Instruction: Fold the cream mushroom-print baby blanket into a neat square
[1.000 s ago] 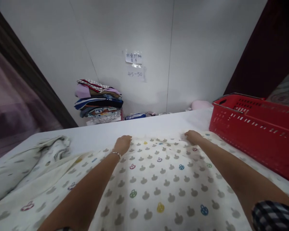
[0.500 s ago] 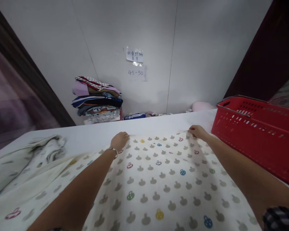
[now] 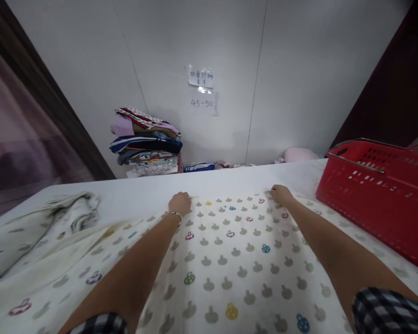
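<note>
A cream cloth [image 3: 226, 260] printed with grey and coloured mushroom shapes lies spread over the white table [image 3: 142, 185] and runs down towards me. At its far edge, on the left, my left hand [image 3: 180, 203] is closed on the fabric, a bracelet round the wrist. My right hand [image 3: 281, 194] pinches the same far edge further right. Between the two hands the edge runs fairly straight. Part of the cloth lies bunched and folded [image 3: 80, 211] at the far left.
A red plastic basket [image 3: 369, 195] with metal handles stands at the right. Behind the table's far edge rises a stack of folded fabrics [image 3: 146, 139]. Paper signs [image 3: 201, 76] hang on the pale wall. A pink rounded thing [image 3: 299, 154] lies at the back right.
The view has shifted slightly, with the background moving right. My hands still grip the far edge, my right hand a little closer to my left. More cloth shows beside the basket.
</note>
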The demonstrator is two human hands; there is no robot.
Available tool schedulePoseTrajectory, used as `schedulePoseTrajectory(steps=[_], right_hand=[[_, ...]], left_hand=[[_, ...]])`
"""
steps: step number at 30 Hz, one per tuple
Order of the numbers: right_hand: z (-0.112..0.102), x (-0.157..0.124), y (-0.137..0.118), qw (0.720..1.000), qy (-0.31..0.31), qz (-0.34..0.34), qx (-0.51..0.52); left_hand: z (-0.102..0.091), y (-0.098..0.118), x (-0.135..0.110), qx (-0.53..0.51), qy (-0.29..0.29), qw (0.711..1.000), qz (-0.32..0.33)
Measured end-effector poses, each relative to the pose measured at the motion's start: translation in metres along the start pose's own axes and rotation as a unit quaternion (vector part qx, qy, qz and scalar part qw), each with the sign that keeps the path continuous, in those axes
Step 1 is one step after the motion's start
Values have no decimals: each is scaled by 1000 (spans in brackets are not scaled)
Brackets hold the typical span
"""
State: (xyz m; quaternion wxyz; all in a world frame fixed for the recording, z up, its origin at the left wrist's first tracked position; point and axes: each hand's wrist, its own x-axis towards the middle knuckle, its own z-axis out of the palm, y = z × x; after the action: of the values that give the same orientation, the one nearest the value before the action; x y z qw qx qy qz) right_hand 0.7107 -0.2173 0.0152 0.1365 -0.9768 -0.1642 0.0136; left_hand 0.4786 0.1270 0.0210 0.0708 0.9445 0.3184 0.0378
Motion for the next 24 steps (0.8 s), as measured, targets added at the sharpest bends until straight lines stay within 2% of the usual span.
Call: schedulePoseTrajectory(steps=[6, 16, 20, 24], right_hand=[[-7, -7, -6, 996, -46, -71, -15], [2, -10, -41, 984, -85, -156, -6], [6, -9, -54, 982, -101, -157, -2], [9, -6, -67, 991, -71, -110, -3]], left_hand=[[-1, 2, -10, -15, -6, 995, 102], [6, 35, -10, -28, 9, 985, 170], [5, 53, -9, -20, 0, 985, 170], [-2, 67, 3, -16, 16, 994, 104]])
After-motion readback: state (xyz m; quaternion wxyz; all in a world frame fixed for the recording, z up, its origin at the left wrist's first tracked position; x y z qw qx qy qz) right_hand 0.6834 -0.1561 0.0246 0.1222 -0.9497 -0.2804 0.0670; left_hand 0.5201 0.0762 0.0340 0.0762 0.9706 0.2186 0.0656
